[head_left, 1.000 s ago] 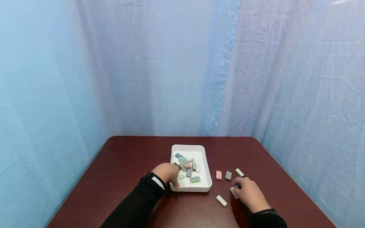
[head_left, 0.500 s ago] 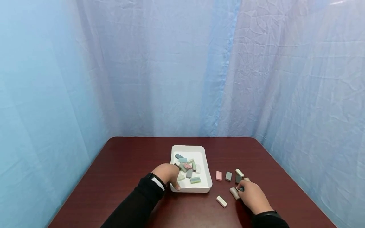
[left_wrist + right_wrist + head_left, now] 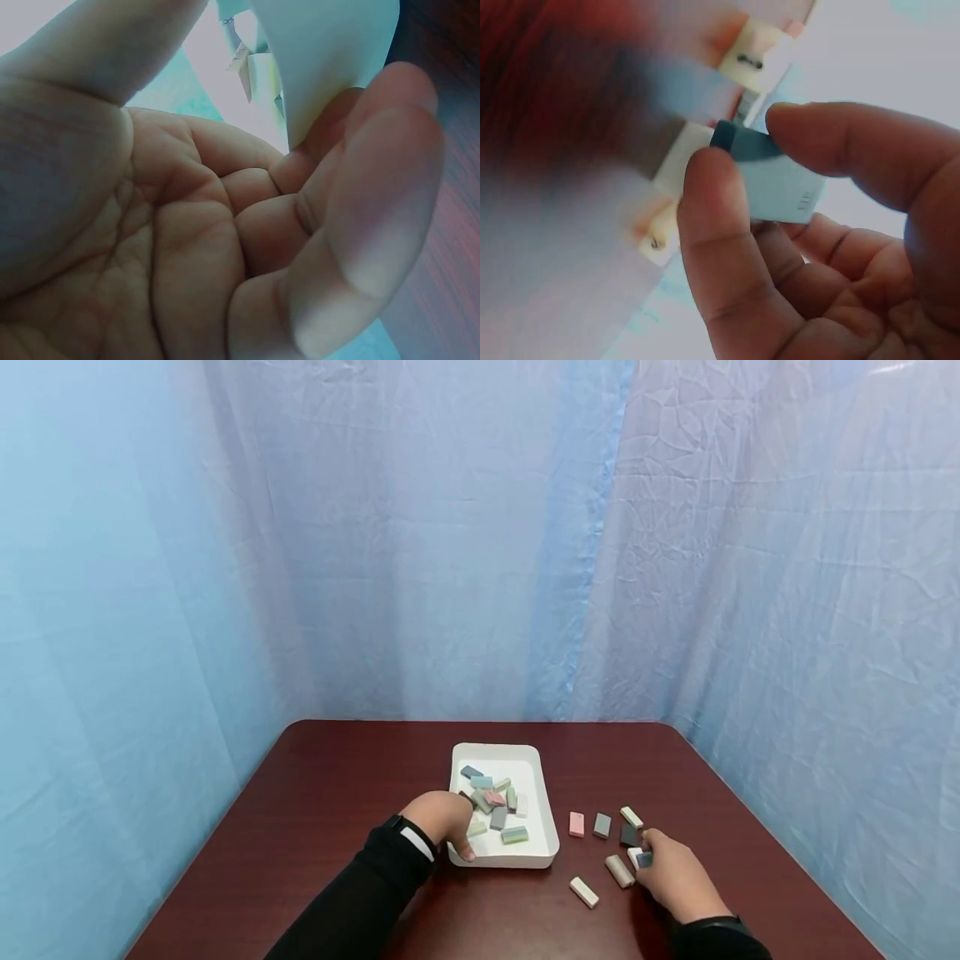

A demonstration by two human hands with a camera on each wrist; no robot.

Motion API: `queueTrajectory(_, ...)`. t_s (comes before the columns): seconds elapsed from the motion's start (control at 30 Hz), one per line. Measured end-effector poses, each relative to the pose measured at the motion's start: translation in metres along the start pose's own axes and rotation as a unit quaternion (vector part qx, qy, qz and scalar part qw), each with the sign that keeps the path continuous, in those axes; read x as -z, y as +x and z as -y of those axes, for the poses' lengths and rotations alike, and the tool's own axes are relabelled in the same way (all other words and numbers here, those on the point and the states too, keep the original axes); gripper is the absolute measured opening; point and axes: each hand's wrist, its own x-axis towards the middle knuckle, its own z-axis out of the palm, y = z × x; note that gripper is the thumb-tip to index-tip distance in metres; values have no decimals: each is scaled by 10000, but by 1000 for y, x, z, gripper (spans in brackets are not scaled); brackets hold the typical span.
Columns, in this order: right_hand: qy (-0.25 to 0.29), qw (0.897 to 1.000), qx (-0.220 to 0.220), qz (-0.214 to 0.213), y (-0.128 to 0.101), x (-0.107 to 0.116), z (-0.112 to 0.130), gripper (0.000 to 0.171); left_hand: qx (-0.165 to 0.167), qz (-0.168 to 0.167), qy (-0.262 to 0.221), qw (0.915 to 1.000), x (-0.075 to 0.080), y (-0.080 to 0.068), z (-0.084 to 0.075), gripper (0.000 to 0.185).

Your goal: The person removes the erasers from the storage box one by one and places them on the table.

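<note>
At the table's middle, my left hand (image 3: pixel 441 820) grips the left side of a white tray (image 3: pixel 504 862), the thumb near its front left corner. In the left wrist view the fingers curl at the tray wall (image 3: pixel 330 45). To the right, my right hand (image 3: pixel 677 872) pinches a small teal-and-pale block (image 3: pixel 776 184) between thumb and finger; tiny print shows on its pale face. Close by lie a cream block (image 3: pixel 619 872), a dark block (image 3: pixel 628 835) and another cream block (image 3: pixel 632 817). Inside the tray are several pastel blocks, including a green-and-yellow one (image 3: pixel 514 835).
Between tray and right hand, a pink block (image 3: pixel 576 824) and a grey block (image 3: pixel 602 826) lie on the dark red table (image 3: pixel 360 768). One more cream block (image 3: pixel 584 892) sits nearer the front. Pale blue curtains (image 3: pixel 450 543) surround the table.
My right hand has shifted right and slightly toward me with the block, uncovering the dark block and more of the cream one beside it. The left hand stays at the tray.
</note>
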Motion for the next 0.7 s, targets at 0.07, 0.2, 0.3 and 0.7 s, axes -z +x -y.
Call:
queueTrajectory(0.07,-4,9999,-80,135,-5,3,-1,42,-28,-14,115,9999,-2,1,-1,46)
queueTrajectory(0.2,-73,9987,-110,499,-14,6,-4,28,-6,-53,249,9997,-4,4,-1,46)
queueTrajectory(0.3,-106,9982,-106,583,-16,7,-4,18,16,-42,189,9998,1,4,1,46)
queueTrajectory(0.7,60,9975,-189,680,-17,-1,-7,18,20,43,108,9999,-2,5,-1,50)
